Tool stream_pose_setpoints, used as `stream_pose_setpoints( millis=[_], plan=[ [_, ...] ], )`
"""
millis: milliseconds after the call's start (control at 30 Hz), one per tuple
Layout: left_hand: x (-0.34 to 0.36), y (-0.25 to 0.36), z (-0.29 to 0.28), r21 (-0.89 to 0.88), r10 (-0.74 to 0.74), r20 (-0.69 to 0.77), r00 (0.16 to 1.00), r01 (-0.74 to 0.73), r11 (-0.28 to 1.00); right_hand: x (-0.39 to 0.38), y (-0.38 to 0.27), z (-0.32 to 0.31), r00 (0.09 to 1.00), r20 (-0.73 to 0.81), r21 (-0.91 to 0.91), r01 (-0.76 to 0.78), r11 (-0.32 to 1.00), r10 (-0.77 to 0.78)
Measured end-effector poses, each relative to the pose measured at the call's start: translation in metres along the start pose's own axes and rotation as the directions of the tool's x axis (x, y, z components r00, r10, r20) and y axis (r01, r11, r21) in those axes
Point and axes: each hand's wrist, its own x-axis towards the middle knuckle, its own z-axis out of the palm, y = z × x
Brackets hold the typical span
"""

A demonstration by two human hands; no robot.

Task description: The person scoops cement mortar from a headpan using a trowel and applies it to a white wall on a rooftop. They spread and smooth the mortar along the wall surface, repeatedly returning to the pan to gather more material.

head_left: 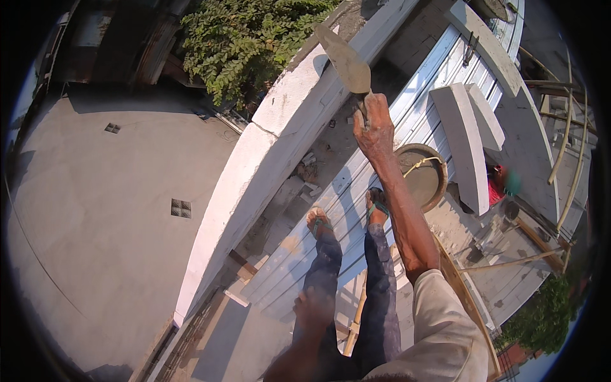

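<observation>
My right hand (pixel 375 124) is closed around the handle of a trowel (pixel 347 63), held out ahead of me. Its pointed blade, coated in grey mortar, overlaps the top of a wall of white blocks (pixel 245 162) in this view; whether it touches cannot be told. My left hand (pixel 313 309) hangs low near my left thigh, and its fingers are smeared by motion. Beside my right forearm sits a round pan (pixel 443 184) of wet grey mortar, a yellow cord lying across it.
I stand in sandals on a ribbed metal sheet platform (pixel 289 254). Loose white blocks (pixel 463 146) lie to the right. A person in red and green (pixel 499 184) is below, near bamboo poles (pixel 576 165). Left of the wall, a grey concrete surface (pixel 127 191) lies lower; a leafy tree (pixel 245 41) stands beyond.
</observation>
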Motion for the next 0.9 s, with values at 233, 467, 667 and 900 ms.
stream_pose_setpoints(
  millis=[233,467,667,900],
  plan=[
    [0.005,-0.009,0.011,-0.02,-0.041,-0.048,0.998,0.04,0.999,-0.078,-0.023,-0.025,0.923,0.376,-0.16,0.153,0.975,-0.083],
    [0.011,-0.002,0.008,0.029,-0.03,-0.041,0.999,0.031,0.999,-0.275,-0.026,-0.152,0.827,0.431,-0.041,-0.381,0.924,0.36],
    [0.011,0.002,0.013,0.109,-0.021,-0.074,0.997,0.029,0.994,-0.341,0.057,-0.196,0.382,0.148,-0.472,-0.783,0.405,0.912],
    [0.017,-0.006,0.016,0.127,0.066,-0.137,0.988,-0.049,0.991,-0.29,0.199,-0.129,0.619,0.05,-0.626,-0.592,0.508,0.783]
  ],
)
